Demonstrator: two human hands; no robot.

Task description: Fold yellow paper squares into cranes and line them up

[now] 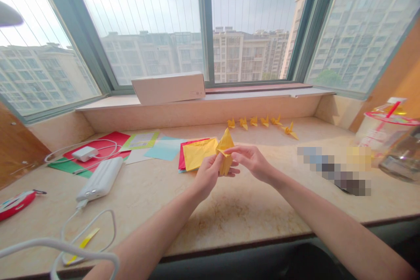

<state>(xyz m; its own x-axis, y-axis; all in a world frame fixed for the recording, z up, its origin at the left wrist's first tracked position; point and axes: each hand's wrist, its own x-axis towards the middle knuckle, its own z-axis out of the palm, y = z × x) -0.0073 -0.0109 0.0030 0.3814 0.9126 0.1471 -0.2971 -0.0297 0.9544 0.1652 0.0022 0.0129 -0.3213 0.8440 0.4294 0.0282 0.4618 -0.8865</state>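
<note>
A partly folded piece of yellow origami paper (225, 141) is held up above the counter in front of me. My left hand (210, 169) grips its lower part, thumb in front and fingers behind. My right hand (248, 159) touches the right side of the fold with its fingertips; whether it also pinches the paper is hard to see. Just behind my left hand lies a stack of yellow and red paper sheets (198, 152). Several finished yellow paper cranes (253, 121) stand in a row at the back of the counter.
At the left lie coloured sheets (166, 148), a white power bank (100, 179) with cables, a charger plug (85, 153) and a red cutter (18, 204). A white box (169, 87) rests on the window ledge. A cup with a red straw (382, 127) stands at the right.
</note>
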